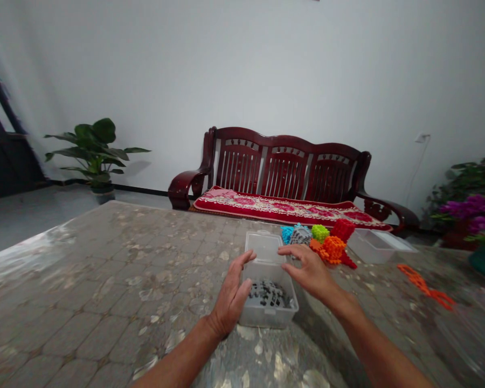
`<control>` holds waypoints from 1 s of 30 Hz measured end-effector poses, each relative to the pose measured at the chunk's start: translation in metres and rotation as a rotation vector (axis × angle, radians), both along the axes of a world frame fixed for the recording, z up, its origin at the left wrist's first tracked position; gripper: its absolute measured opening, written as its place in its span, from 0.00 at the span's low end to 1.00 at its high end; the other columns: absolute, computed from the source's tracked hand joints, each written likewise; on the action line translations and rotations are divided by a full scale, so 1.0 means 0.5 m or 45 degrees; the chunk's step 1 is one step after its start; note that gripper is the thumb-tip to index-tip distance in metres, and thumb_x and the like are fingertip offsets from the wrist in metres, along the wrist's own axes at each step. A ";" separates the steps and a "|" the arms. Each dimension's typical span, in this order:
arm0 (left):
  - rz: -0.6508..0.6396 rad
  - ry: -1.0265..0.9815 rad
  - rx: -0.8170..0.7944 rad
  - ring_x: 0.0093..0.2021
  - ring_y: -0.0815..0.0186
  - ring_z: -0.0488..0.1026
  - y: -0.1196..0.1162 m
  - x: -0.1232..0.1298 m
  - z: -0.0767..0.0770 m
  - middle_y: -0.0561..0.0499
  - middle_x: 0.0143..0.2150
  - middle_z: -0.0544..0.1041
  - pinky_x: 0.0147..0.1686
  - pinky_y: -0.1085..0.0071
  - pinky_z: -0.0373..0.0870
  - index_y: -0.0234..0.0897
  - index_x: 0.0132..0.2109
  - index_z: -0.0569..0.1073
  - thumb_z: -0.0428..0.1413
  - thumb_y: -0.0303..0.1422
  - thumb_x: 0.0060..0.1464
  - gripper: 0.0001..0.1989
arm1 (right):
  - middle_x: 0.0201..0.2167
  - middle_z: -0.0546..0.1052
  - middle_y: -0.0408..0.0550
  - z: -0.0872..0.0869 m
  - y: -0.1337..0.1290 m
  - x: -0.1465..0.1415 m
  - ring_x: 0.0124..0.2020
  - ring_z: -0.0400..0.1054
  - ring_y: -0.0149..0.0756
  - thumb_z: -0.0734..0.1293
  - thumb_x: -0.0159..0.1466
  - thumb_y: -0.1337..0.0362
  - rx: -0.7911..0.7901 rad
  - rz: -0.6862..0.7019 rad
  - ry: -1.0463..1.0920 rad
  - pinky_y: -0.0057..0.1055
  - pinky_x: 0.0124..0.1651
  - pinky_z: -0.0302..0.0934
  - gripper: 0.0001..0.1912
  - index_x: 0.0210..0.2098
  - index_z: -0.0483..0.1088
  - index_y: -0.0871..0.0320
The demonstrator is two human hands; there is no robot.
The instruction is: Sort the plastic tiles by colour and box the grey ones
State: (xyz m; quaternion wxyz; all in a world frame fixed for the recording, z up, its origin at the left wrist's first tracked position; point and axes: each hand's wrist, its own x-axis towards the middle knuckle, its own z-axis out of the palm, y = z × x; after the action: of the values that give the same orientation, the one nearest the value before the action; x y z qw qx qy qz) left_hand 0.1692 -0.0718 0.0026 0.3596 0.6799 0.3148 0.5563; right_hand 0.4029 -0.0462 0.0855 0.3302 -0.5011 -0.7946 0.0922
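A clear plastic box (269, 318) with its lid (263, 245) tipped back stands in front of me on the patterned table (117, 280). Small grey pieces (270, 293) lie inside it. At the box's left side is my left hand (232, 293), fingers extended and apart from the thumb, near the rim. My right hand (305, 267) reaches in from the right, its fingertips by the lid's right edge, thumb and fingers spread. Neither hand is closed on anything.
Blue, grey, green, red and orange (333, 249) block shapes sit behind my right hand. Another clear box (369, 248) and an orange looped strip (426, 286) lie further right. Beyond the table are a wooden bench (285, 172) and potted plants (99, 153).
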 end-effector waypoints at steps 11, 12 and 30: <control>-0.007 -0.020 0.003 0.68 0.52 0.62 0.003 0.001 -0.003 0.41 0.68 0.66 0.68 0.50 0.54 0.41 0.69 0.59 0.47 0.45 0.66 0.28 | 0.55 0.79 0.54 0.033 0.127 0.123 0.57 0.71 0.51 0.69 0.61 0.56 -0.049 -0.663 -0.235 0.43 0.60 0.62 0.27 0.59 0.72 0.56; -0.006 -0.020 0.001 0.68 0.52 0.62 0.003 0.001 -0.003 0.41 0.68 0.66 0.68 0.51 0.54 0.41 0.69 0.59 0.47 0.45 0.66 0.28 | 0.55 0.79 0.55 0.036 0.130 0.121 0.57 0.70 0.52 0.69 0.61 0.55 -0.094 -0.677 -0.291 0.43 0.59 0.63 0.29 0.60 0.72 0.57; -0.002 0.004 0.021 0.68 0.52 0.61 0.006 -0.002 -0.005 0.40 0.68 0.66 0.68 0.49 0.53 0.40 0.68 0.60 0.47 0.44 0.67 0.27 | 0.54 0.79 0.54 -0.018 0.161 0.141 0.54 0.74 0.48 0.71 0.58 0.60 -0.060 -0.595 -0.038 0.44 0.58 0.66 0.31 0.61 0.69 0.55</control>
State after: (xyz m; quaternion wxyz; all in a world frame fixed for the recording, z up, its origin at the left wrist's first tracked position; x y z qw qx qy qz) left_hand 0.1680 -0.0690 0.0003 0.3539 0.6838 0.3103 0.5576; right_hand 0.4737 0.0343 0.0763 0.3190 -0.6802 -0.6595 0.0242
